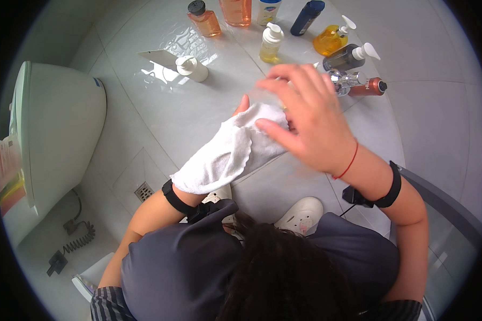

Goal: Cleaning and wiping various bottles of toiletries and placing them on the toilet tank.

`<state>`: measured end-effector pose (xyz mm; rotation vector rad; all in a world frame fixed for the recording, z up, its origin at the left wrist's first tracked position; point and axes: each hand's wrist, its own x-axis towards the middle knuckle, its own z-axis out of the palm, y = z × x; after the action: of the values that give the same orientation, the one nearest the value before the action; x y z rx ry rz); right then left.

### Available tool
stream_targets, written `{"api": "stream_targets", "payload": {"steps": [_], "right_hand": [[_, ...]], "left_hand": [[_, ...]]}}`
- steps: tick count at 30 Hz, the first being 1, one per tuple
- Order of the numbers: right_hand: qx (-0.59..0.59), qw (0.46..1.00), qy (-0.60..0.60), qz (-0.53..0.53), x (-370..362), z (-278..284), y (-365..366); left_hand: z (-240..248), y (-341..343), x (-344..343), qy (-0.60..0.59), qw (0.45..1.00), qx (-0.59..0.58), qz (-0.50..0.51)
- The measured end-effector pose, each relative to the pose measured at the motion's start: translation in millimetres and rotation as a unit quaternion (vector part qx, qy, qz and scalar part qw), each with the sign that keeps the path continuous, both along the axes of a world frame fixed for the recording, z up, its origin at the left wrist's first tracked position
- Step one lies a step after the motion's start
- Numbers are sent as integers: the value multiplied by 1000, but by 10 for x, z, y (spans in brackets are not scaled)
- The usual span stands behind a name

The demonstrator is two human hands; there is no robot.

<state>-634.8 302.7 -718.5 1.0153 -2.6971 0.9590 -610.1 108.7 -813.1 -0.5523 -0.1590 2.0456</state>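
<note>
A white cloth lies draped over my left hand and forearm, down to the wrist strap. Only the stretched thumb shows past its upper edge; the other fingers are covered, so their grip is hidden. My right hand is over the cloth's far right end, fingers apart and curved, blurred by motion. Its thumb overlaps the cloth's edge; whether it touches is unclear. Beyond the hands stands a small clear pump bottle with yellowish liquid. To the left is a white pump bottle beside an upright thin panel.
Several bottles curve along the far side: an orange one with a dark cap, a dark blue one, a yellow pump bottle, a grey pump bottle and a reddish-brown one. A toilet stands left, near a floor drain.
</note>
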Motion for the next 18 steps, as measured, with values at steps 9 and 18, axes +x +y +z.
{"api": "stream_targets", "payload": {"steps": [9, 18], "right_hand": [[-87, 987, -127, -50, 243, -194, 70], [-91, 991, -96, 27, 271, -224, 41]], "left_hand": [[143, 86, 50, 164, 969, -184, -26], [520, 158, 114, 354, 900, -254, -30]]}}
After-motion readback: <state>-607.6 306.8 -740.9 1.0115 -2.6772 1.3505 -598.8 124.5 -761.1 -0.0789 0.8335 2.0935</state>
